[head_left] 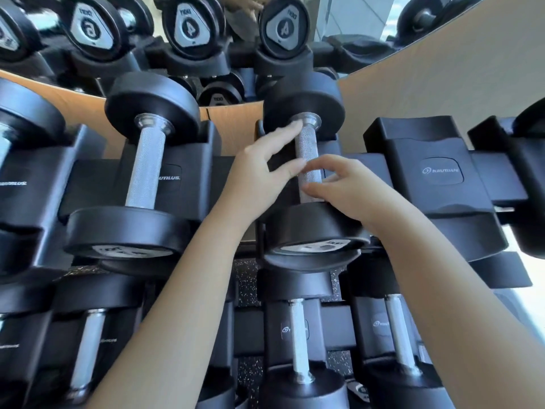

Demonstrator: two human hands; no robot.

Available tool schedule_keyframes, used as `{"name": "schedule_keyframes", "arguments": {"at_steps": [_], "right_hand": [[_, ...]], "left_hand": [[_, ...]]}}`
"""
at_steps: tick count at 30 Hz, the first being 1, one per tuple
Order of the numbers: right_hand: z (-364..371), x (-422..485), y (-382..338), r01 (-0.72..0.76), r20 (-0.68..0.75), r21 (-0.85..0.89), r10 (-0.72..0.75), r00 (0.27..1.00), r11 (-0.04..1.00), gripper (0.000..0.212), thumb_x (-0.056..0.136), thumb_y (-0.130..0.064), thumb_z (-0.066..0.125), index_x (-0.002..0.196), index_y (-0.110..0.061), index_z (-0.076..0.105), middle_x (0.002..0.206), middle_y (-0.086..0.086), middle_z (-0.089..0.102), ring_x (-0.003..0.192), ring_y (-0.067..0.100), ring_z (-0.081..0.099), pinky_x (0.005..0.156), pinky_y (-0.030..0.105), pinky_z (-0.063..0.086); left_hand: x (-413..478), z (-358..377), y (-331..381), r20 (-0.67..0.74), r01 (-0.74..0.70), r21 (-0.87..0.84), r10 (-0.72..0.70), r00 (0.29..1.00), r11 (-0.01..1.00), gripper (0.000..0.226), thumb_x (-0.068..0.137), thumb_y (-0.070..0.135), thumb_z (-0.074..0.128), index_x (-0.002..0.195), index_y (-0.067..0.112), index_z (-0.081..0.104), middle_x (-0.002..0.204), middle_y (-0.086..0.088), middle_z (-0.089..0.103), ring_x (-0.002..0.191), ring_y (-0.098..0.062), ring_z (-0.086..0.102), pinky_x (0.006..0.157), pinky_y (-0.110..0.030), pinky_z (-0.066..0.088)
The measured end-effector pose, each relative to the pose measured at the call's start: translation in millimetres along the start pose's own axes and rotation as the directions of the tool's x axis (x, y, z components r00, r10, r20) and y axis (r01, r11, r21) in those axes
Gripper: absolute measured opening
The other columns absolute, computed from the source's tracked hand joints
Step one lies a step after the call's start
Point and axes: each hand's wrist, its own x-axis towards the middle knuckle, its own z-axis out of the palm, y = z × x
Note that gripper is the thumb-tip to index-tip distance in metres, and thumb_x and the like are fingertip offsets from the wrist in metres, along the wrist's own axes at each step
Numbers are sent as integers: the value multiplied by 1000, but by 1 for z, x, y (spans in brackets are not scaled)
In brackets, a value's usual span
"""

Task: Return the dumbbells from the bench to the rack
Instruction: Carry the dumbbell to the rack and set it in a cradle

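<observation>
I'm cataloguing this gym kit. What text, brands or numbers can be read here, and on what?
"AUTILUS.": rack cradle, first letter hidden.
"4": two dumbbell ends in the mirror.
"6": another mirrored end.
Unreadable: empty cradle's logo, near dumbbell labels.

Head cam — looks down, close over rack (442,172).

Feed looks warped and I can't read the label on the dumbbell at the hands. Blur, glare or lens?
Head view: the wide lens bows the wooden wall and the rack toward the edges. In the same view, the label on that dumbbell is smeared by blur, not glare; its handle reads clearer. A bright patch at the right edge is blown out.
</observation>
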Motion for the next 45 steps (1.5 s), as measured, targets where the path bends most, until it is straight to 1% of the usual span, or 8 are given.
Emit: {"name": "schedule_keyframes", "arguments": {"at_steps": [7,14,18,28,33,36,40,45], "right_hand": [[-4,-46,10,121,-96,251,-100,990,960,6,82,-23,67,83,-29,68,78,-6,67,71,2,60,75,18,49],[-4,-73,32,227,-190,172,-193,962,959,29,69,-43,70,97,-40,65,102,-5,67,94,18,62,90,46,49],[-4,-82,36,263,-178,111,-241,954,958,39,77,-26,73,103,-50,56,115,-11,58,114,8,52,101,42,43],[8,-83,48,233,-269,140,-189,944,962,57,72,-19,74,110,-56,51,117,-1,58,112,21,54,103,44,40],[13,-79,45,238,-313,168,-177,933,957,56,71,-6,75,111,-40,57,111,5,59,103,24,58,97,45,45],[13,-75,39,242,-296,115,-199,934,963,56,71,-2,75,114,-33,57,110,7,59,98,21,58,96,36,46],[9,-71,31,201,-272,-60,-210,939,978,55,72,-6,75,121,-24,59,99,-9,54,85,7,50,79,-1,33],[8,-71,20,190,-265,-187,-236,935,964,54,73,-6,74,122,-21,58,85,-14,43,69,4,44,65,5,32]], "left_hand": [[-68,14,13,-76,-126,104,135,988,986,30,87,9,53,116,6,62,117,5,57,117,-4,48,100,-8,32],[-86,16,22,-44,-132,204,144,989,970,38,85,20,56,122,8,58,125,6,51,118,-5,46,104,-11,30],[-93,18,20,-25,-117,207,124,992,971,44,85,20,58,128,11,52,131,7,46,123,-6,43,106,-14,27],[-99,21,11,-96,-141,243,168,981,960,46,81,10,56,126,9,53,119,5,50,113,-8,46,100,-5,25],[-104,25,6,-192,-128,154,157,969,980,46,81,-6,57,125,4,53,121,8,48,111,12,42,96,-1,26],[-107,21,0,-220,-83,68,96,971,994,47,82,-8,57,127,5,51,121,19,44,111,24,38,97,-2,26],[-108,24,-5,-242,3,-80,-23,970,997,49,84,-11,53,129,8,47,127,11,46,113,24,37,98,-2,26],[-109,30,-10,-203,80,-293,-144,968,953,53,87,-10,51,127,24,42,131,17,43,120,16,38,106,-13,28]]}}
